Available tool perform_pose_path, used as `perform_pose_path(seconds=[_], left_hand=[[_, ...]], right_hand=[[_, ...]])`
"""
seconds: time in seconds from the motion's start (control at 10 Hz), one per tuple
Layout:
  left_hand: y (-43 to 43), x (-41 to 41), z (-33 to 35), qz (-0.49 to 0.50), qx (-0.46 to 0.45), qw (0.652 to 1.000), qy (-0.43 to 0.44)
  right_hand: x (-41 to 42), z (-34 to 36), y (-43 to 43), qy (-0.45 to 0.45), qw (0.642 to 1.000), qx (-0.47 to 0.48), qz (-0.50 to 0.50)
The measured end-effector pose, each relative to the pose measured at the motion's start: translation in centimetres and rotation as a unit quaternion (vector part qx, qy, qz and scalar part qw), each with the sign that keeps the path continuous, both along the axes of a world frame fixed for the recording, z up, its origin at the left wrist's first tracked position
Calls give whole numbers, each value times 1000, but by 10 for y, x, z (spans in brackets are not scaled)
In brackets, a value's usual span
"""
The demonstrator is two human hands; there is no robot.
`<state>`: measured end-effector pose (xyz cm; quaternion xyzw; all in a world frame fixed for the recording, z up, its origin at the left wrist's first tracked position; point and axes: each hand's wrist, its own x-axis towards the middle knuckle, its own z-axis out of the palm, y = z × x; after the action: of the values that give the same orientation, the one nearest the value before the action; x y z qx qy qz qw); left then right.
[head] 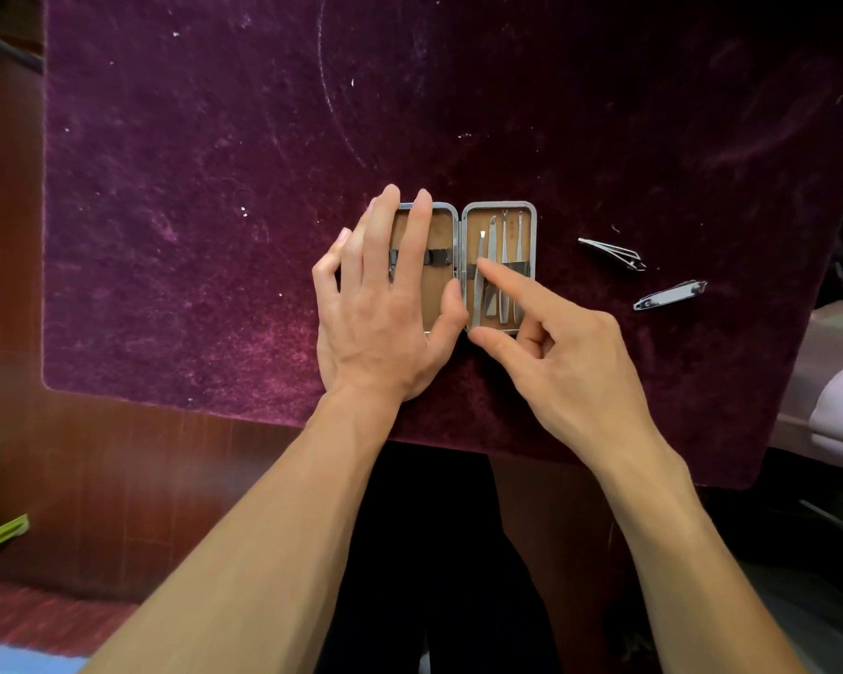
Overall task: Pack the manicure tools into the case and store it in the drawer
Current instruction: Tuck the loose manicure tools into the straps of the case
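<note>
Case open on mat, 2 clippers apart

Both bare forearms are extended forward from the bottom of the view, the left forearm angled up to the right and the right forearm angled up to the left. The left hand is laid flat, palm down, with its fingers held straight and slightly spread and its thumb set out to the right. The right hand is held just beside it, back upward. Its index finger is stretched out to the left, its thumb is extended below, and its remaining fingers are curled in.
</note>
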<state>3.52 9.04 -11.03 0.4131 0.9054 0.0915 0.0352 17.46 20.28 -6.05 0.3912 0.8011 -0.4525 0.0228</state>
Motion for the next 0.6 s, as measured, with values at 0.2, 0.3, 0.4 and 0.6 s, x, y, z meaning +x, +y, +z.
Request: perform_pose_path(seconds=[0.2,0.3,0.4,0.6], left_hand=[[0,0,-1,0,2,1000,1],[0,0,-1,-1,1,1000,0],[1,0,0,-1,0,1000,-1],[1,0,1,0,-2,1000,-2]], right_hand=[[-9,4,3,-18,999,23,23],[-15,5,6,-28,998,43,33],[-18,8,9,-37,996,67,39],[-20,11,12,-53,994,82,54]])
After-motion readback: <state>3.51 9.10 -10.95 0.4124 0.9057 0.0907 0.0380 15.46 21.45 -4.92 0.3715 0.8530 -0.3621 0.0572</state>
